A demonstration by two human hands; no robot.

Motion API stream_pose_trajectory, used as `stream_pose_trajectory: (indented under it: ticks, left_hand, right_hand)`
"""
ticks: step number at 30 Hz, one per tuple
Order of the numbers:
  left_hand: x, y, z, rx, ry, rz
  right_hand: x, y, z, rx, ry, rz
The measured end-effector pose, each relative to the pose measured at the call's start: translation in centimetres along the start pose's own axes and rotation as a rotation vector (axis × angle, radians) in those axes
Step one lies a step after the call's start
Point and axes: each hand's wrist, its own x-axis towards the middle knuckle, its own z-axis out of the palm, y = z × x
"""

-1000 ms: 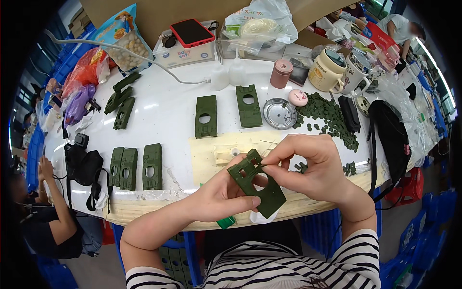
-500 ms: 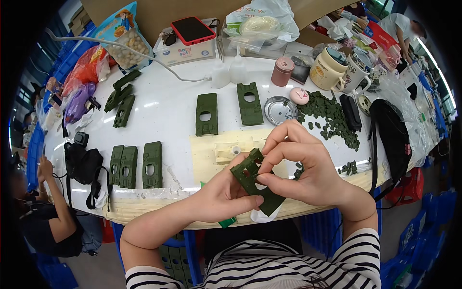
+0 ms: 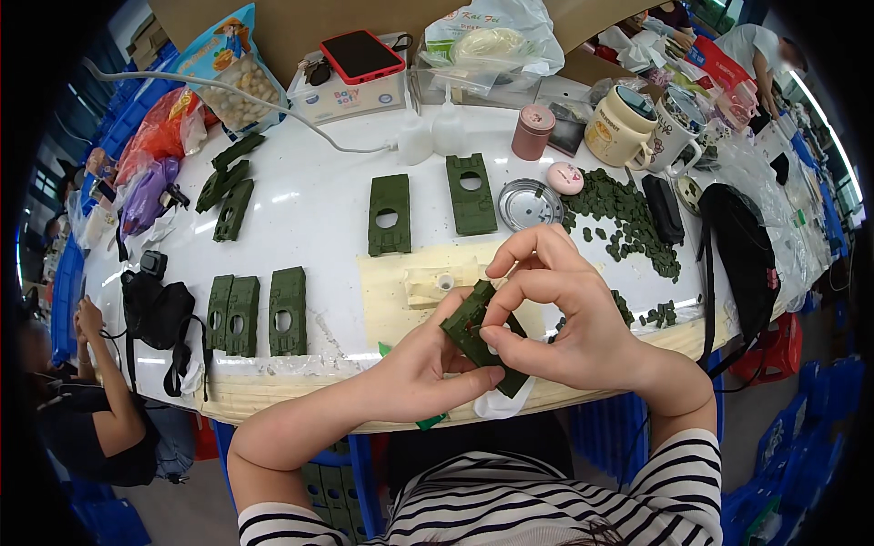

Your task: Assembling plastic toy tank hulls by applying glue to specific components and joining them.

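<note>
My left hand (image 3: pixel 423 364) is closed around a dark green plastic toy tank hull (image 3: pixel 464 329), tilted above the table's near edge, thumb along its near end. My right hand (image 3: pixel 578 318) pinches with thumb and forefinger right at the hull's upper face; whatever those fingertips hold is hidden. Just beyond the hull sits a cream block (image 3: pixel 423 289) with a round hole, on a pale yellow sheet (image 3: pixel 382 314). Two similar hulls, one upright hull (image 3: pixel 390 191) and a neighbouring hull (image 3: pixel 466 214), lie farther off. Small green parts (image 3: pixel 614 205) form a loose pile to the right.
More hulls (image 3: pixel 289 296) lie at the left, near a black strapped bag (image 3: pixel 159 305). At the back stand white bottles (image 3: pixel 447 132), a pink tin (image 3: pixel 533 136) and mugs (image 3: pixel 612 132). A round metal dish (image 3: pixel 519 214) and black bag (image 3: pixel 737 264) are right. Another person (image 3: pixel 100 400) sits left.
My right fingertips have shifted slightly left and down over the hull, covering more of its openings. The hull has turned a little in my left hand.
</note>
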Motion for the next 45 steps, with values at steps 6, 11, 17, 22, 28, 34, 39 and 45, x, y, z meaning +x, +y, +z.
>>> stream_pose_trajectory:
  ticks: [6, 11, 17, 22, 28, 34, 39, 45]
  left_hand:
    - [0.0, -0.1, 0.2, -0.014, 0.015, 0.003]
    - [-0.1, 0.3, 0.3, 0.003, 0.020, -0.014]
    - [-0.1, 0.2, 0.3, 0.004, 0.025, -0.007]
    - [-0.1, 0.1, 0.4, 0.069, 0.045, 0.031]
    - [0.1, -0.3, 0.2, 0.123, 0.035, 0.068]
    - [0.1, -0.1, 0.3, 0.141, 0.030, 0.072]
    - [-0.1, 0.0, 0.0, 0.118, 0.004, 0.021]
    - [-0.1, 0.4, -0.2, 0.039, -0.064, -0.004]
  right_hand:
    - [-0.1, 0.3, 0.1, 0.024, -0.018, 0.010]
    - [-0.1, 0.4, 0.3, 0.038, -0.014, 0.018]
    - [-0.1, 0.4, 0.3, 0.025, -0.017, 0.020]
    - [-0.1, 0.1, -0.1, -0.011, -0.072, 0.054]
    - [0.0, 0.2, -0.1, -0.021, -0.061, 0.021]
    - [0.1, 0.3, 0.0, -0.058, -0.026, -0.046]
    - [0.1, 0.2, 0.1, -0.068, -0.009, -0.056]
    - [0.3, 0.4, -0.7, 0.020, -0.055, -0.050]
